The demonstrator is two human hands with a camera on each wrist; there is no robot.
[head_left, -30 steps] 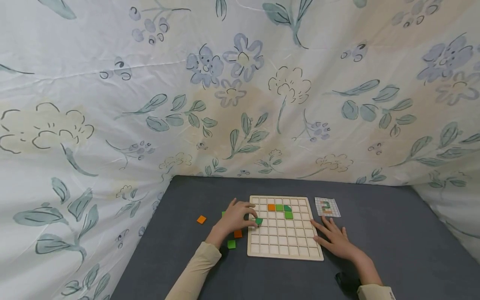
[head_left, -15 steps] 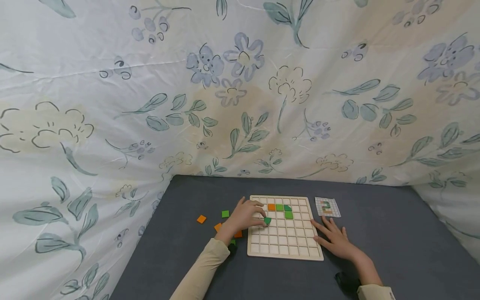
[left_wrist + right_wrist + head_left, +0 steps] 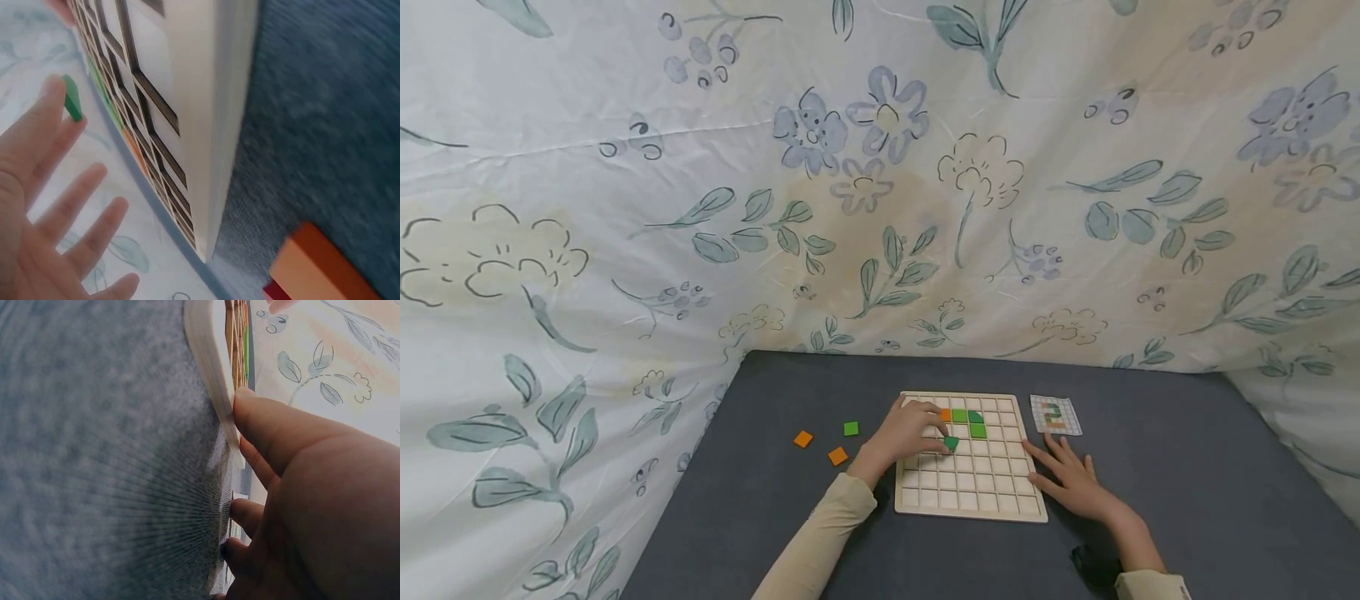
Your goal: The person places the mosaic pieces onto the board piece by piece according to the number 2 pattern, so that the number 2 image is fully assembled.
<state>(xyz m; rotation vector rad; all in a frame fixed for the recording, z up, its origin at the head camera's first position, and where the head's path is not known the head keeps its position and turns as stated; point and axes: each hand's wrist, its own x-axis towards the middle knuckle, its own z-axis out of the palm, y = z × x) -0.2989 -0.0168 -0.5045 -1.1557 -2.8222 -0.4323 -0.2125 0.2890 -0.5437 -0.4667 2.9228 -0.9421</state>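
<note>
Between thumb and index finger, my left hand [image 3: 906, 432] pinches a dark green tile [image 3: 951, 443] with a rounded edge, held over the left-middle part of the wooden grid board [image 3: 992, 482]. In the left wrist view the same tile [image 3: 72, 98] stands on edge at the fingertips, apart from the board, with the other fingers spread. An orange tile [image 3: 946, 414], bright green tiles [image 3: 977, 431] and another dark green tile [image 3: 975, 416] lie in the board's upper cells. My right hand [image 3: 1075, 485] touches the board's right edge with its thumb [image 3: 269, 422], fingers stretched out.
A small pattern card [image 3: 1056, 415] lies right of the board, near my right fingertips. Loose orange tiles [image 3: 803, 438] and a green tile [image 3: 851, 428] lie left of the board on the dark tabletop [image 3: 760, 500]. A floral cloth [image 3: 880, 208] hangs behind.
My left hand has moved right over the board, carrying the dark green tile from its left edge towards the middle. My right hand has stayed in place.
</note>
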